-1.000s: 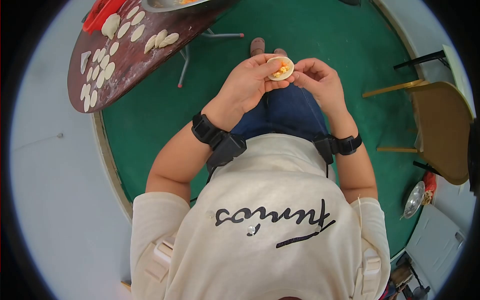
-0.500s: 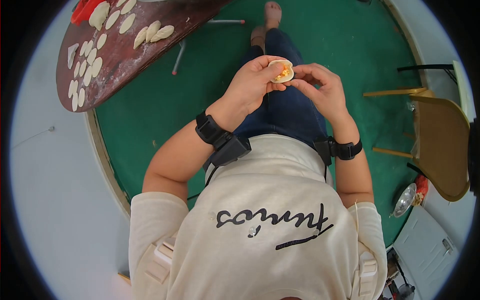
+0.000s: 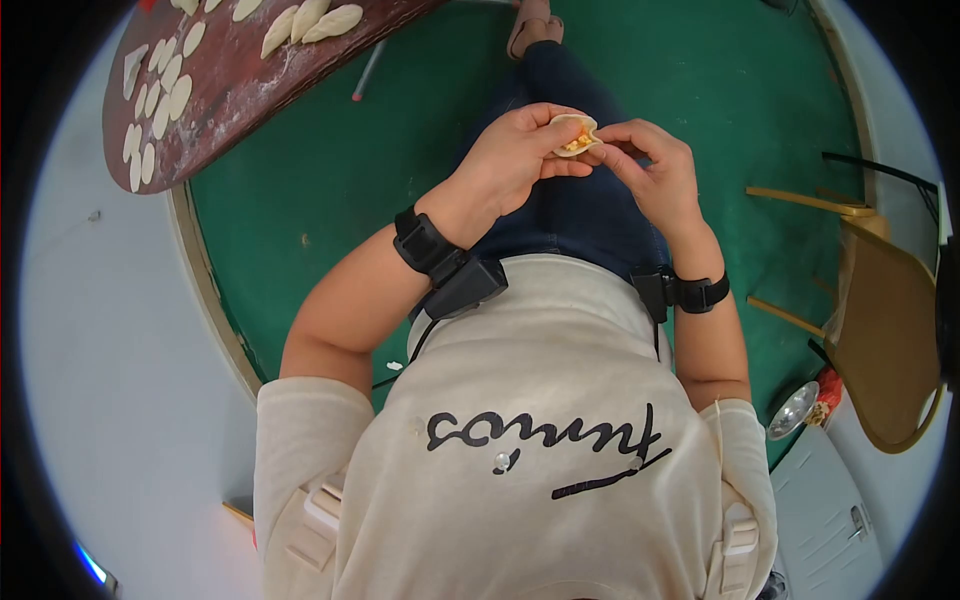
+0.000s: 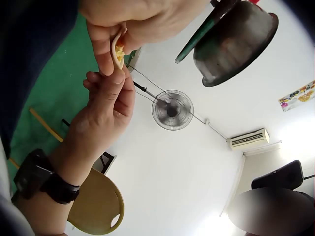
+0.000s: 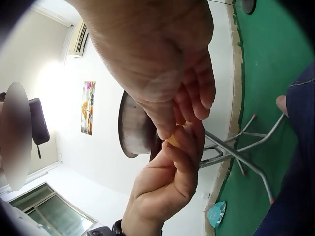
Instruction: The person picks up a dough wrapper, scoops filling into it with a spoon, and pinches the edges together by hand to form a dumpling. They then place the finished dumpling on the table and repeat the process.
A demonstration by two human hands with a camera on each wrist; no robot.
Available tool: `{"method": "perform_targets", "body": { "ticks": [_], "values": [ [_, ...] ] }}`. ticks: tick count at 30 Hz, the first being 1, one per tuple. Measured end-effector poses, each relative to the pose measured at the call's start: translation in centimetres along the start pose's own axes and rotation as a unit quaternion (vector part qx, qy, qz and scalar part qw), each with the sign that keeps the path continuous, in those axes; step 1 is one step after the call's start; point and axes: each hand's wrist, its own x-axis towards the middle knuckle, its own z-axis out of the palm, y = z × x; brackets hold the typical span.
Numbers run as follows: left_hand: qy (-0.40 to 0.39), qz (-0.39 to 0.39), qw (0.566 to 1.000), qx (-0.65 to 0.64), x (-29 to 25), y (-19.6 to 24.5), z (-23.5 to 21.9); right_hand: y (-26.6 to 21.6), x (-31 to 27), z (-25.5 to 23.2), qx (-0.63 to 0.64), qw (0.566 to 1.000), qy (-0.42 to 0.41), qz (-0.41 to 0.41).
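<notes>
A round dough wrapper (image 3: 592, 129) with orange and yellow filling (image 3: 580, 141) is held up in front of the person's legs. The left hand (image 3: 505, 160) grips it from the left, thumb over the filling and fingers beneath. From the other side, the right hand (image 3: 655, 175) pinches its edge between thumb and forefinger. Seen from the left wrist, the wrapper (image 4: 117, 49) is bent upward around the filling. Fingers mostly hide it in the right wrist view.
At the left stands a floured dark red table (image 3: 235, 105) with several flat wrappers (image 3: 180, 97) and a few folded dumplings (image 3: 310, 20). A metal basin (image 4: 236, 44) sits at its edge. To the right are a tan chair (image 3: 885, 330) and a metal bowl (image 3: 795, 410) on the green floor.
The wrapper's edge on the right side has been drawn in, from a nearly flat round to a pinched, cupped shape. In the head view, the table has shifted up and left.
</notes>
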Motion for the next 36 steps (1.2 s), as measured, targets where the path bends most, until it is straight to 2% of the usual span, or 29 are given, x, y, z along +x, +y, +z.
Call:
{"method": "perform_targets", "body": {
  "ticks": [6,12,15,16,18,27,33,36],
  "values": [
    [-0.016,0.007,1.0,-0.015,0.0,-0.1,-0.8,0.4,0.6,0.3,-0.031,0.999,-0.02,-0.004],
    [-0.015,0.008,1.0,0.02,0.1,-0.6,-1.4,0.4,0.8,0.1,-0.032,0.997,-0.076,0.005],
    [-0.026,0.013,0.999,0.031,-0.2,-0.7,-1.5,-0.1,0.6,0.0,-0.026,0.996,-0.08,0.014],
    [-0.031,0.018,0.999,0.034,-0.4,-0.6,-1.4,0.0,0.4,0.1,-0.026,0.997,-0.078,0.014],
    [-0.037,0.025,0.998,0.038,-0.7,-0.5,-1.2,0.3,-0.1,0.2,0.102,0.989,-0.051,0.09],
    [-0.068,0.047,0.996,0.04,-1.5,0.1,-0.7,-0.9,-0.5,0.3,0.213,0.965,-0.011,0.154],
    [-0.059,0.053,0.996,0.034,-1.7,-0.4,-0.9,-0.7,-1.0,0.5,0.174,0.977,-0.019,0.124],
    [-0.046,0.036,0.998,0.038,-1.6,-0.5,-1.0,-0.9,-1.2,0.7,0.144,0.98,-0.014,0.136]
  ]
}}
